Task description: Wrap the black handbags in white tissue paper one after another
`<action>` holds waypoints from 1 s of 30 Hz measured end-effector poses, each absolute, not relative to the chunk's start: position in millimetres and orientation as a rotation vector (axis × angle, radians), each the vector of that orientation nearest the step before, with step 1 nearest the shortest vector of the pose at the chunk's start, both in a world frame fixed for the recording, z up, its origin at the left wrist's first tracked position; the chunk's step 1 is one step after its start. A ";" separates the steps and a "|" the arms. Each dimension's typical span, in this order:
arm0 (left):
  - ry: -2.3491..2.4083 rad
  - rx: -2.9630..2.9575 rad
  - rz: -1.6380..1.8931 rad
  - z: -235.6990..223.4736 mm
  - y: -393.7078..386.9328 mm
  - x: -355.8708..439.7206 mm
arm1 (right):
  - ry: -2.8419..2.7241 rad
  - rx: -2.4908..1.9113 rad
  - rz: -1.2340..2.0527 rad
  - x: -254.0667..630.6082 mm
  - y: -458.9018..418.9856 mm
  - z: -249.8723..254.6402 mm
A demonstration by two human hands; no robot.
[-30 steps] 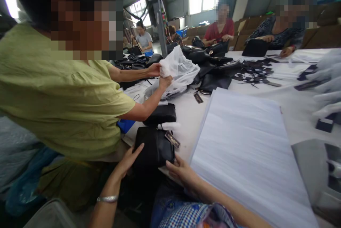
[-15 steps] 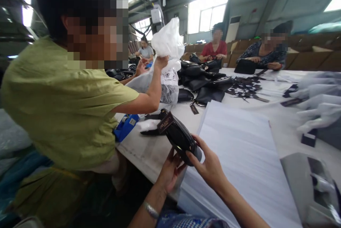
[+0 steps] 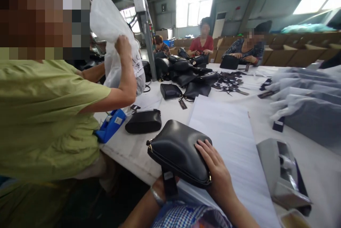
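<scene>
Right hand (image 3: 218, 171) holds the black bag (image 3: 181, 142) at its right end, fingers over the upper face; left hand (image 3: 159, 187) sits beneath, mostly hidden, its grip I cannot tell. The bag is tilted, near the table (image 3: 128, 149) edge and white paper stack (image 3: 226, 125), 1 dark tag (image 3: 169, 184) hanging below

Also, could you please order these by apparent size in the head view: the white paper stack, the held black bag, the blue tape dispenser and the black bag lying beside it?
1. White paper stack
2. Held black bag
3. Blue tape dispenser and black bag beside it, unranked: they look alike
</scene>
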State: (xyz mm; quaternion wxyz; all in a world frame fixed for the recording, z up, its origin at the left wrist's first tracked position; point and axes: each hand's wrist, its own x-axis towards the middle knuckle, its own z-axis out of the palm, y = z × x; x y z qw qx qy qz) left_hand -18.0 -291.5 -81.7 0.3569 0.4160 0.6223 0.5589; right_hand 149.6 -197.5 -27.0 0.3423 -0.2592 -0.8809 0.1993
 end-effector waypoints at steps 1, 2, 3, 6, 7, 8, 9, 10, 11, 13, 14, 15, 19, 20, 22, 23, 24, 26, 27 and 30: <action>1.514 1.001 1.474 -80.2 -290.4 -20.4 | -2.265 -0.665 0.563 150.3 -194.6 -29.8; 1.466 0.990 1.471 -77.9 -288.5 -22.8 | -2.226 -0.665 0.625 152.1 -191.4 -31.3; 1.403 0.969 1.472 -75.0 -286.2 -25.2 | -2.179 -0.676 0.694 155.1 -187.6 -31.5; 1.056 0.753 1.436 -65.1 -284.1 -36.1 | -2.053 -0.773 0.844 169.9 -174.7 -27.3; 0.952 0.661 1.396 -62.6 -286.1 -41.4 | -2.034 -0.802 0.853 176.1 -170.4 -25.5; 0.882 0.578 1.355 -60.9 -289.4 -47.3 | -2.027 -0.814 0.841 182.4 -166.4 -23.9; 0.853 0.510 1.326 -60.0 -293.4 -53.5 | -2.027 -0.809 0.815 188.7 -162.9 -22.9; 0.840 0.446 1.301 -59.6 -297.6 -59.5 | -2.032 -0.787 0.780 194.7 -159.7 -22.6; 0.835 0.382 1.280 -59.5 -301.2 -64.9 | -2.038 -0.754 0.744 200.4 -156.9 -23.1; 0.846 0.293 1.231 -57.6 -304.9 -72.7 | -2.055 -0.686 0.680 210.4 -151.9 -26.3; 0.866 0.288 1.207 -54.6 -304.3 -74.7 | -2.066 -0.658 0.652 214.7 -149.5 -28.8; 0.892 0.319 1.178 -49.7 -301.9 -75.6 | -2.076 -0.637 0.625 218.6 -146.9 -31.5; 1.026 0.769 0.976 -11.4 -275.4 -74.2 | -2.080 -0.621 0.509 230.5 -136.1 -41.4; 1.076 0.915 0.912 0.1 -265.6 -74.2 | -2.066 -0.631 0.480 232.7 -133.6 -43.8; 1.187 1.172 0.809 19.9 -244.7 -75.8 | -2.012 -0.677 0.442 236.2 -129.2 -49.8; 1.240 1.269 0.768 26.7 -234.4 -77.4 | -1.973 -0.712 0.431 237.6 -127.2 -54.1; 1.285 1.346 0.727 31.0 -224.9 -79.4 | -1.936 -0.748 0.427 239.0 -125.5 -59.3; 1.347 1.482 0.660 32.2 -208.9 -84.0 | -1.896 -0.806 0.427 241.8 -122.6 -72.1; 1.367 1.551 0.622 29.9 -203.0 -86.4 | -1.897 -0.822 0.429 243.2 -121.7 -78.8; 1.382 1.696 0.488 18.7 -193.9 -92.6 | -1.935 -0.827 0.439 247.6 -121.0 -93.9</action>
